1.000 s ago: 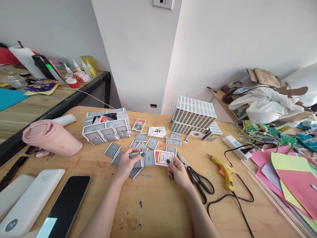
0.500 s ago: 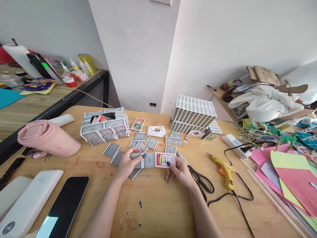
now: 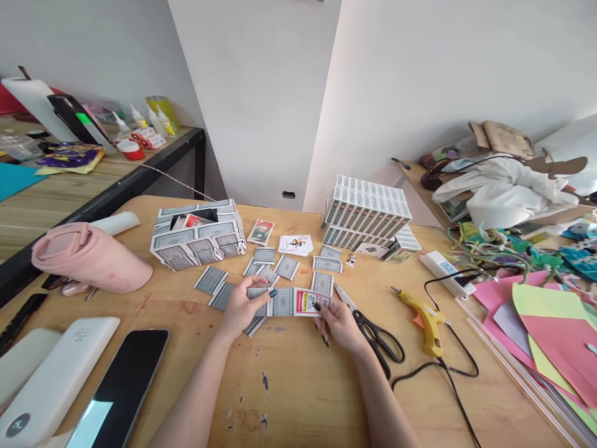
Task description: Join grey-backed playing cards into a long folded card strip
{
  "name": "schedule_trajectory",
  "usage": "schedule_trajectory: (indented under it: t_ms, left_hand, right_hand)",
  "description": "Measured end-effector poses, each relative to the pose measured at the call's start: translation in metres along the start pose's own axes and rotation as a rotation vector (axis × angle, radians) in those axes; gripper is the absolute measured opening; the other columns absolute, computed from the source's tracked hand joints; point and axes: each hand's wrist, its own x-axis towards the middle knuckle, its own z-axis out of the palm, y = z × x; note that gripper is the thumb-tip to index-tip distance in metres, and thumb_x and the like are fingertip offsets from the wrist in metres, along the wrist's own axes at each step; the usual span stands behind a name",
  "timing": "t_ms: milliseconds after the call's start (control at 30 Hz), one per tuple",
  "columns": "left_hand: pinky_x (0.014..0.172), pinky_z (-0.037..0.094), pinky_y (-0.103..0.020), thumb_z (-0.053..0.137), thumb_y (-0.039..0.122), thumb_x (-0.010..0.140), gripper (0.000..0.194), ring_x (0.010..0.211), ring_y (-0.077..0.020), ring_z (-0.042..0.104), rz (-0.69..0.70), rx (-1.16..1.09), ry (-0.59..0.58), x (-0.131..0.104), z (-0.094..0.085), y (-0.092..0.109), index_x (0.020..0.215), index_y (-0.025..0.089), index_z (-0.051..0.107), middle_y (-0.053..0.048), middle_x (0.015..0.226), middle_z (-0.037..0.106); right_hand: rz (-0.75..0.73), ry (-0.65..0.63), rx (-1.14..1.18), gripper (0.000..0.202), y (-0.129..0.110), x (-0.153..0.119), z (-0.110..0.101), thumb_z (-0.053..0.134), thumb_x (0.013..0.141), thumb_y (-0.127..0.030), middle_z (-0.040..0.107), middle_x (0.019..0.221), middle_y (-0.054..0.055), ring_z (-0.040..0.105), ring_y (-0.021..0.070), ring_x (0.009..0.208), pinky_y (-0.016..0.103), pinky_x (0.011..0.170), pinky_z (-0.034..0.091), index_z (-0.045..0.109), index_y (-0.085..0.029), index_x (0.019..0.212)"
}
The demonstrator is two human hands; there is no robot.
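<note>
Evidently, both hands share one strip of playing cards [image 3: 282, 302], held near the middle of the wooden table [image 3: 298, 386] among loose patterned cards. The left hand [image 3: 242, 308] is partly closed, its thumb pressed on the strip's left part and its fingers curled around the far side. The right hand [image 3: 338, 320] pinches the other end, thumb on top and fingers bent below.

The strip's long axis runs left to right across the person's front, dipping very slightly towards the person at the right. Grey card-back patterns face up along its left and middle; a white panel [image 3: 305, 302] with red and yellow blocks forms the right end, its print too small to read and partly under the right thumb.

Beyond the strip, a playing-card pack [image 3: 262, 232] with a red top band and green picture lies flat, its lettering illegible. Beside it is a small spread of cards topped by a joker [image 3: 297, 243]. An ace of spades [image 3: 372, 249] leans by the stacked card boxes [image 3: 366, 208]. On the left sits a card-covered box [image 3: 198, 239] with an opening on top. Black-handled scissors [image 3: 380, 342] lie just beside the right hand, pointing away to the left, with a yellow hot-glue gun [image 3: 424, 320] further right. The markings on the white power bank [image 3: 60, 379] cannot be made out.
</note>
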Motion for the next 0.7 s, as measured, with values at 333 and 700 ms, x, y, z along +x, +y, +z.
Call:
schedule_trajectory:
  t_ms: [333,700]
  left_hand:
    - [0.083,0.041,-0.033,0.063,0.030,0.067,0.023,0.093,-0.0216,0.056,0.010,0.040,0.001,-0.002,0.002,0.003,0.087,0.020,0.056,-0.003,0.089,0.062]
    - [0.085,0.040,-0.033,0.064,0.031,0.066,0.025,0.092,-0.0212,0.056,0.033,0.026,0.009,-0.004,0.009,0.003,0.087,0.020,0.056,-0.002,0.088,0.060]
  right_hand:
    - [0.024,-0.016,0.005,0.047,-0.006,-0.001,0.003,0.043,0.084,-0.055,0.046,0.038,-0.005,0.043,0.0064,0.027,0.017,0.029,0.030,0.046,-0.017,0.056]
    - [0.039,-0.031,0.036,0.045,-0.011,0.000,0.008,0.045,0.083,-0.055,0.047,0.042,-0.005,0.045,0.0071,0.028,0.017,0.029,0.031,0.046,-0.017,0.058]
